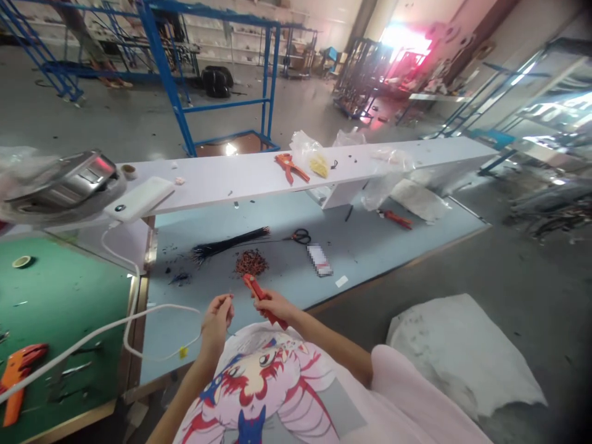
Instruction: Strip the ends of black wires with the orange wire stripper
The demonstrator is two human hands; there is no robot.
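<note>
My right hand [276, 306] is wrapped round the handles of a red crimping tool [253, 286], its head pointing up and left. Close by on the left, the fingertips of my left hand [217, 316] are pinched together; what they hold, if anything, is too small to make out. Just beyond the tool lies a pile of small copper-coloured terminals [251, 263] on the blue mat [282, 216]. Behind that pile stretches a bundle of black wires [231, 243]. Scissors [301, 236] with dark handles rest to its right.
A white shelf [222, 182] runs along the back, bearing orange pliers [291, 169], plastic bags [308, 151] and a white power bank [139, 200]. Its white cable [134, 314] loops across the left side. Another orange tool [21, 376] lies on the green mat [92, 277].
</note>
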